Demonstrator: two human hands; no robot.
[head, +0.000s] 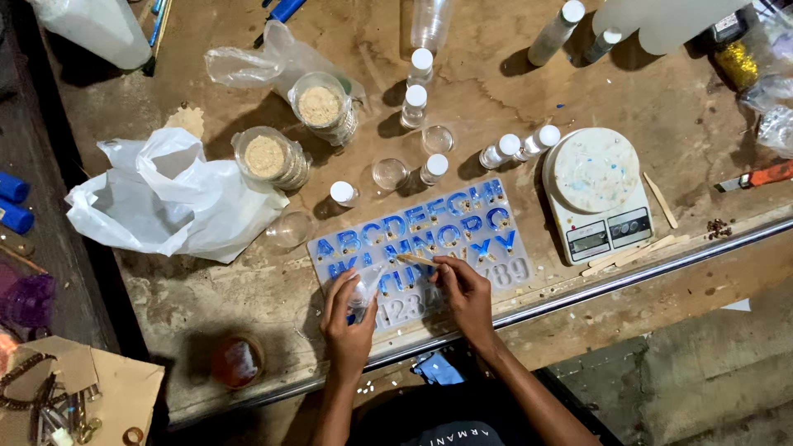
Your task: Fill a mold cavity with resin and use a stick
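The left hand (347, 318) is curled around a small clear plastic cup (366, 285), tipped toward the mould, with the fingers wrapped along its side. The right hand (464, 293) pinches a thin wooden stick (415, 259) between thumb and fingertips, its far end lying over the blue-filled letters; whether the tip touches the resin is hard to tell from this height. Both hands rest on the near edge of a clear silicone letter mould (429, 235), whose upper rows hold blue fill and whose lowest row nearest the wrists looks unfilled. Just right of the right hand stands a white kitchen scale (596, 194) with flat wooden sticks (636, 252) lying beside it. Beyond the mould, away from the hands, are small white-capped bottles (504, 150), empty clear cups (388, 172) and two cups of pale grainy powder (266, 157). Far to the left of the left hand lies a crumpled white plastic bag (165, 202), and near that wrist sits a small brown tub (237, 361).
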